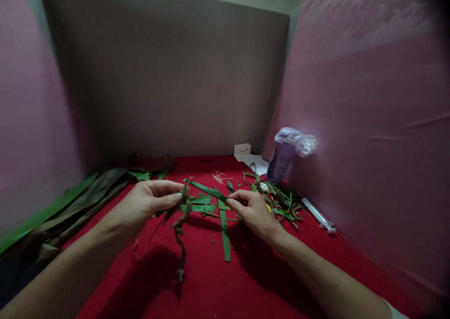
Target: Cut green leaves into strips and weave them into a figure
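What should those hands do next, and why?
Perhaps the left hand should ease the curled brown leaf strip away from the flat green leaf strip: it pinches the brown one, the right hand pinches the green, and they seem to meet near the left hand.

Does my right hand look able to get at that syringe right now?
Probably yes, after letting go: your right hand pinches a green leaf strip, but nothing covers the near end of the syringe on the red cloth.
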### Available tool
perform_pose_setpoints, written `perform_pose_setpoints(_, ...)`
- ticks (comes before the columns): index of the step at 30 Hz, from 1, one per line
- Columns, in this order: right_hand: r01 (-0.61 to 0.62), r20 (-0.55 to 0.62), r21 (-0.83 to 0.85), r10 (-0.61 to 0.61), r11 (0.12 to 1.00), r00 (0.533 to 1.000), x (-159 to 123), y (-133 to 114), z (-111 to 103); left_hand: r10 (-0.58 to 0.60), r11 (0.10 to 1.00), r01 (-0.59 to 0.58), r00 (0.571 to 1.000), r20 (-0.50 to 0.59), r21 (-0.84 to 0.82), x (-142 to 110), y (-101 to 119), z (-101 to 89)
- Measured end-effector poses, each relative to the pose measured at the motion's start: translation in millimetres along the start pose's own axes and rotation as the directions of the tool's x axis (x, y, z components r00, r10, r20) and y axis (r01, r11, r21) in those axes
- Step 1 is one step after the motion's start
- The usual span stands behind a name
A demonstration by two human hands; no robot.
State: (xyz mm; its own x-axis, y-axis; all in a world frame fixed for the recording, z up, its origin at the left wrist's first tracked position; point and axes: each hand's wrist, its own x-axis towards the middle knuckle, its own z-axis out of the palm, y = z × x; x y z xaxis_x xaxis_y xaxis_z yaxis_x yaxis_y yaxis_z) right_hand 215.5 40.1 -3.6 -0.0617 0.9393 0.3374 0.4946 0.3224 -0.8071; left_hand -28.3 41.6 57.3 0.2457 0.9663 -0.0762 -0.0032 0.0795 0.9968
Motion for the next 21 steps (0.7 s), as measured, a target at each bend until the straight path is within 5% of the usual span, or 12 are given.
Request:
perform_pose_setpoints(6, 0.023, 0.0, 0.005, -0.023, 1.0, 1.0, -2, -3, 0, -0.06, 0.98, 0.072, 0.996, 0.069, -0.185, 4, -41, 45.4)
perform_pose_setpoints(15, 0.198, 0.067, -0.057, -0.194, 0.979, 0.979, -14, -10, 4, -0.185, 0.939, 0.21, 0.976, 0.114, -0.271, -6, -69, 49.8)
perform_pose_setpoints(21, 0.274, 0.095, -0.063, -0.267, 0.96, 0.959, -15, -11, 4, -0.094, 0.936, 0.14, 0.984, 0.154, -0.322, -11, -64, 56.4)
